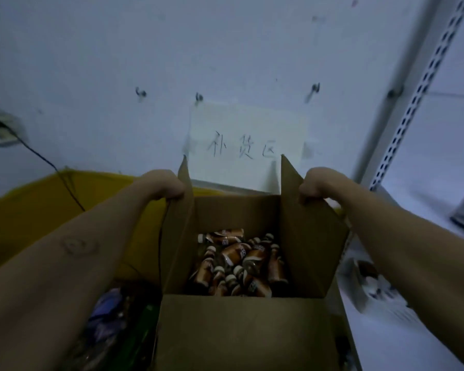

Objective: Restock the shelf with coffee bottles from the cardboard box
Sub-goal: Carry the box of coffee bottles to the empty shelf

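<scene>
The coffee bottles (236, 261) lie jumbled at the bottom of the open cardboard box (241, 330), brown labels w/ pale caps, some on their sides, some leaning on each other; none out yet. The box sits directly below the camera, its near flap folded toward the person, side flaps standing up. The left hand (166, 187) is clenched around the top edge of the left flap, the right hand (315, 187) clenched on the right flap, both arms stretched fwd. Behind the box: a paper sign (248, 144) w/ handwritten characters on the wall, a yellow bin (38, 207) to the left. The shelf (413, 311) runs along the right, w/ a slotted upright (423, 84) above it. Risk, prob.: if the person lifts or drags by flaps alone, the cardboard could tear or fold, tipping the box & rolling bottles; loose bottles shift the weight suddenly.
</scene>
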`<action>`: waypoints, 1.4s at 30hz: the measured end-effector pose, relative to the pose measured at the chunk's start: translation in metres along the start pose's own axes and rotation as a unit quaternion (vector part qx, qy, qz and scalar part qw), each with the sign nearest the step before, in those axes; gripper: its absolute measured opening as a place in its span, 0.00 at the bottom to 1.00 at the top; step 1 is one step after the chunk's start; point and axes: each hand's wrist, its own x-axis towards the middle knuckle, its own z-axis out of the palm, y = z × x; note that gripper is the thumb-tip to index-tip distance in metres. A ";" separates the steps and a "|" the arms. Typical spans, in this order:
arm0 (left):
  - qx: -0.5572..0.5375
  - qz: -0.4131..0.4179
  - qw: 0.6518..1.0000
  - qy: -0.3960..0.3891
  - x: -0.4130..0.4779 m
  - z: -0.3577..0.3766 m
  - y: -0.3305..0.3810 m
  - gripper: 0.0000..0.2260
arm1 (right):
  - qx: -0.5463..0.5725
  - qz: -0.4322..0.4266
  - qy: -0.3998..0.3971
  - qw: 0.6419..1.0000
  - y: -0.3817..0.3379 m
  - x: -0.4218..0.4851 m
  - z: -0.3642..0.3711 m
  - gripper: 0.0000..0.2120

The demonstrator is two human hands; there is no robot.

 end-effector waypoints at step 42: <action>-0.082 -0.463 0.763 0.443 -0.624 -0.277 -0.060 0.09 | 0.099 -0.614 0.128 0.773 -0.257 -0.366 -0.315 0.17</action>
